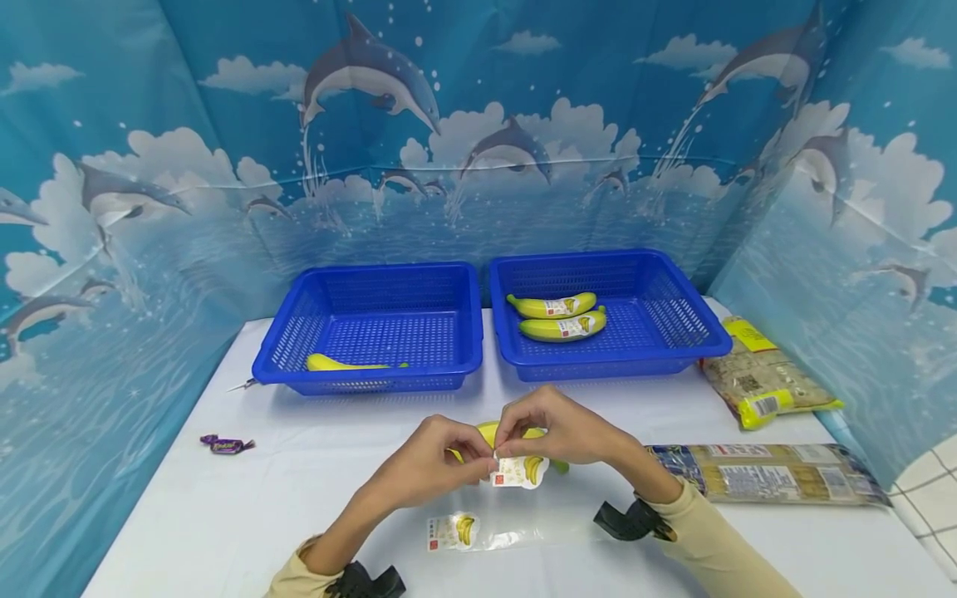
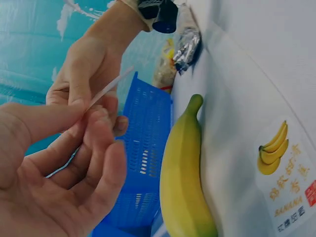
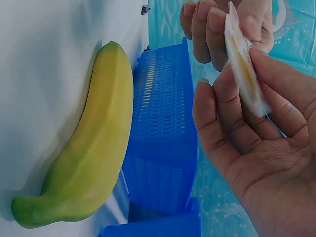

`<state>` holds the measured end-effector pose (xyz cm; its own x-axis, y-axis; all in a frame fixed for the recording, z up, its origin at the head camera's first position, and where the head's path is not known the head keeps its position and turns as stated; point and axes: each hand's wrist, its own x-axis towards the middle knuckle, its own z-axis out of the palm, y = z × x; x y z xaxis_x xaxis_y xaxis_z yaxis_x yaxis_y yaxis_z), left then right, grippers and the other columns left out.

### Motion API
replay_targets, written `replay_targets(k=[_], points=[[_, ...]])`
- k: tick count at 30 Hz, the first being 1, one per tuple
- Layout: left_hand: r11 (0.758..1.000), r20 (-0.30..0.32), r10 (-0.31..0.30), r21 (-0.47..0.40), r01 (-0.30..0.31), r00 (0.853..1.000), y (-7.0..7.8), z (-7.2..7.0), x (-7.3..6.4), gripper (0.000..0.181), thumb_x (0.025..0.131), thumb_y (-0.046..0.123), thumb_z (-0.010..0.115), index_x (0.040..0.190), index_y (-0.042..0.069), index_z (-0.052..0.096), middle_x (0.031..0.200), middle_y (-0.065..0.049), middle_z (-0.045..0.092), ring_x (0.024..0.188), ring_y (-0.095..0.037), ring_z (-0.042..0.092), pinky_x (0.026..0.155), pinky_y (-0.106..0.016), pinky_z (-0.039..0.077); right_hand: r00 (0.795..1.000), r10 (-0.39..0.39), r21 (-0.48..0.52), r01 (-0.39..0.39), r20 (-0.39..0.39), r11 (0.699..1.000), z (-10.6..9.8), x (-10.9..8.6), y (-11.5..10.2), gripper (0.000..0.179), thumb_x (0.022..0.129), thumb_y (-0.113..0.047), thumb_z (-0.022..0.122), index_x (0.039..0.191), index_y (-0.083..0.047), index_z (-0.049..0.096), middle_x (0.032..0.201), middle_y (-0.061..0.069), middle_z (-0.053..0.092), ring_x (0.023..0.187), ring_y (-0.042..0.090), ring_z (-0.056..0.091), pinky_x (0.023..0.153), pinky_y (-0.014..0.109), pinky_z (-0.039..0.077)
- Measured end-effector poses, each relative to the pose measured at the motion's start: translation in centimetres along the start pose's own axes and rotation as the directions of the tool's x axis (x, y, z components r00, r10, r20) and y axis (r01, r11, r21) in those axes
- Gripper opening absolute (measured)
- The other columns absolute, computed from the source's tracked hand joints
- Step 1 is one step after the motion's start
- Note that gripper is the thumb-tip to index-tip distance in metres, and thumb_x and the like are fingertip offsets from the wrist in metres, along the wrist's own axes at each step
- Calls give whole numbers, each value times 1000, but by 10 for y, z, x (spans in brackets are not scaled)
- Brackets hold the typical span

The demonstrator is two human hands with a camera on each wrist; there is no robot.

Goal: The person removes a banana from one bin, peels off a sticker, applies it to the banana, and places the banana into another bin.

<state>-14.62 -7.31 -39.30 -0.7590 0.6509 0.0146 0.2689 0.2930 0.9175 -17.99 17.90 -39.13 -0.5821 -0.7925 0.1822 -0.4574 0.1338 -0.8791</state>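
A small white banana label, printed with yellow bananas and a red square, is held up between both hands over the table. My left hand pinches its left edge between thumb and fingertip. Thumb and index finger of my right hand pinch its upper edge, close beside the left fingertips. Behind and below the hands a yellow banana with a green stem lies on the white cloth, partly covered by them in the head view. Nearer to me is a clear strip bearing another banana label.
The left blue basket holds one banana; the right blue basket holds two labelled bananas. A purple-wrapped candy lies at left. At right are a bag of grain-like food and a long clear-and-blue packet.
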Motion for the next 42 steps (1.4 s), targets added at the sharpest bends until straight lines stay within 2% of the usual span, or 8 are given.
replay_targets(k=[7,11,15,23,29,34,37,42], points=[[998,-81,38,61,-33,996,-7,4,3,10,100,8,75,92,7,81,79,-2,76,68,-9,70,64,-24,60,1000,2,-14,-2,-2,1000,-1,0,1,4,101,-8,76,101,-6,80,94,4,79,84,13,74,80,39,66],[995,-136,23,96,-10,990,-10,3,3,12,100,8,75,89,8,81,76,-3,75,66,-10,69,61,-23,56,1000,26,-39,-26,-11,999,-4,0,2,5,101,-8,76,104,-5,79,95,4,79,82,16,74,80,36,65],[994,-189,-5,103,25,982,-12,2,4,14,99,7,75,86,9,80,74,1,73,66,-10,67,60,-23,55,998,58,-52,-60,-27,997,-6,-1,2,6,100,-8,77,105,-4,79,95,4,79,82,18,74,80,38,65],[990,-293,8,136,33,956,-24,-1,10,11,96,6,76,86,6,80,76,3,72,70,-8,63,62,-23,54,993,90,-114,-99,-81,989,-12,-1,11,6,98,-7,80,104,-6,80,97,2,80,83,16,74,84,36,65],[984,-329,35,174,24,944,-27,2,14,11,94,2,76,84,5,79,75,2,71,69,-7,62,64,-23,55,987,93,-163,-114,-131,980,-15,-1,18,6,97,-5,80,102,-7,81,98,1,80,86,11,72,86,34,65],[983,-343,61,181,2,937,-29,4,17,10,94,3,76,83,3,78,74,1,71,66,-5,60,61,-22,54,983,58,-232,-99,-177,968,-13,0,26,7,98,-3,78,101,-8,82,95,-1,80,83,9,71,80,31,65],[974,-366,63,224,22,929,-32,6,19,11,93,3,76,82,4,78,72,1,70,64,-4,59,59,-21,52,979,28,-275,-84,-201,958,-11,1,31,8,98,0,78,100,-7,82,91,-1,79,79,9,70,75,30,64],[938,-410,82,340,69,908,-35,9,24,12,90,4,77,79,6,76,70,3,68,63,-3,56,58,-22,51,969,29,-318,-108,-244,942,-7,4,37,9,97,1,78,99,-6,82,89,-1,78,78,8,67,71,29,62]])
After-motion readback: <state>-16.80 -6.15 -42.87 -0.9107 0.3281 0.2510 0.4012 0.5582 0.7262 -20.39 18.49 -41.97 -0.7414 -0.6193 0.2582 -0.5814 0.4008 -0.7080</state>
